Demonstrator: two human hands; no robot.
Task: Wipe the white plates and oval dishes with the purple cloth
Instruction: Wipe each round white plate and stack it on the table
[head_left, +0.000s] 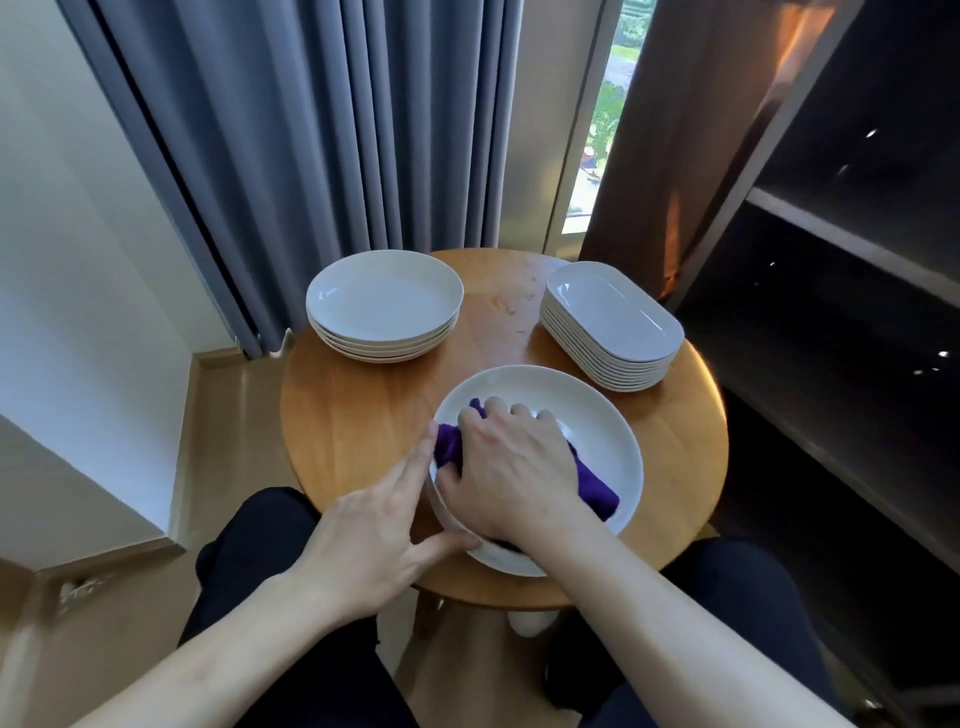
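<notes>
Right hand (514, 467): curled round purple cloth (597, 486), pressing it into white plate (597, 395).
Left hand (374, 530): fingers straight, apparently bracing the rim.

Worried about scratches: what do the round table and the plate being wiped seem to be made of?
Plate: likely glazed ceramic, glossy white with soft reflections. Round table: looks like wood with a smooth satin finish; grain lines show, though veneer is possible.

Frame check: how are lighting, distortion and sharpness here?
Head view: daylight enters through the window gap, leaving an orange glow on the brown curtain; the shelf unit at right is nearly black with small glints; fisheye bends the grey curtains and shelf edges; the lower-left floor corner is smeared; the plate and the purple cloth in the right hand are sharp.
</notes>
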